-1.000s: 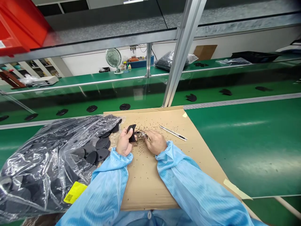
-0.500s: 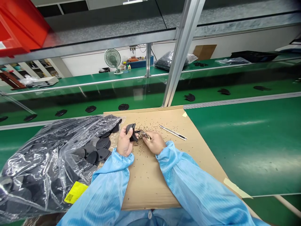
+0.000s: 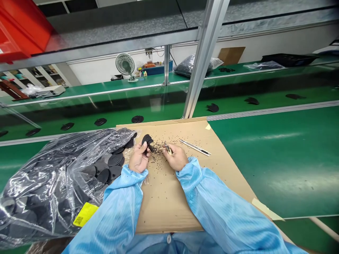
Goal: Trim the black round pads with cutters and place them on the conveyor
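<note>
My left hand is closed on a black plastic disc part, thumb across its face, with a projecting piece at its lower right. In my right hand is a small pair of nippers, with metal jaws pointing toward the part and cream handles mostly hidden by my fingers. A gap separates the jaws from the part. Between and around the hands, many tiny black scraps lie on the cardboard sheet. To the right of my right hand rests a slim cutter knife.
A clear plastic bag of black discs lies at left, spilling several beside my left hand. Behind the cardboard runs a green conveyor carrying spaced black discs. A metal post rises at its edge. A red bin sits upper left.
The hands have drawn apart: the nippers have moved away from the part to the right. My left hand has turned the disc so its face shows more.
</note>
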Tool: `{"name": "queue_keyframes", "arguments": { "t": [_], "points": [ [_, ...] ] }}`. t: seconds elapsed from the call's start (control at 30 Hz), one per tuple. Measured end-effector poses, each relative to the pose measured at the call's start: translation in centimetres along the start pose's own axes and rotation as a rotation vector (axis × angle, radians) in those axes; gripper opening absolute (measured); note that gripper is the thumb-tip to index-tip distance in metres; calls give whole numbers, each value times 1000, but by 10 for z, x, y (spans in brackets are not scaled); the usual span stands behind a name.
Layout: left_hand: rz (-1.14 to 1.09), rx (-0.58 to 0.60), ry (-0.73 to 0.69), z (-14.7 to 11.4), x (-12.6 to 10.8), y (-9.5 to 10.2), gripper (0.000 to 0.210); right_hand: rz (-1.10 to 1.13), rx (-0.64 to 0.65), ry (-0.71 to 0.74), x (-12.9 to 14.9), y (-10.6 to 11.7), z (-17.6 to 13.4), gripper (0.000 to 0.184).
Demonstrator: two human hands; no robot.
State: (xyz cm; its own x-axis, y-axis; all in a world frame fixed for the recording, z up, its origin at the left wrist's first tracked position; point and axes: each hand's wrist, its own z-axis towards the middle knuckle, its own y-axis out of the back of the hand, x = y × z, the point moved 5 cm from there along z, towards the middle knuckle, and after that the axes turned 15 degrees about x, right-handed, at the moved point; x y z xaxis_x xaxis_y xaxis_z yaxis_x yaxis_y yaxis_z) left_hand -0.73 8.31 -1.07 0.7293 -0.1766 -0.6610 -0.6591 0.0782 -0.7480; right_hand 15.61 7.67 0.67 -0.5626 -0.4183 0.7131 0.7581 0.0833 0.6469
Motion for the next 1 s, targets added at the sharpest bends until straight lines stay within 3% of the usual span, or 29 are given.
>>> {"name": "queue_keyframes", "arguments": {
  "t": [0.1, 0.23, 0.37, 0.63, 1.0],
  "points": [
    [-66, -49, -5, 1, 0, 3, 22, -77, 41, 17, 4, -2, 0, 13],
    [-65, -27, 65, -1, 2, -3, 13, -145, 87, 60, 11, -5, -1, 14],
    [-70, -17, 132, -4, 2, -5, 18, -170, 116, 99, 15, -8, -3, 21],
    [-82, 89, 268, -7, 11, -9, 15, -231, 314, 166, 26, -18, -5, 19],
    [57, 29, 262, -7, 13, -9, 20, -368, 374, 77, 27, -23, -7, 23]
  ]
}}
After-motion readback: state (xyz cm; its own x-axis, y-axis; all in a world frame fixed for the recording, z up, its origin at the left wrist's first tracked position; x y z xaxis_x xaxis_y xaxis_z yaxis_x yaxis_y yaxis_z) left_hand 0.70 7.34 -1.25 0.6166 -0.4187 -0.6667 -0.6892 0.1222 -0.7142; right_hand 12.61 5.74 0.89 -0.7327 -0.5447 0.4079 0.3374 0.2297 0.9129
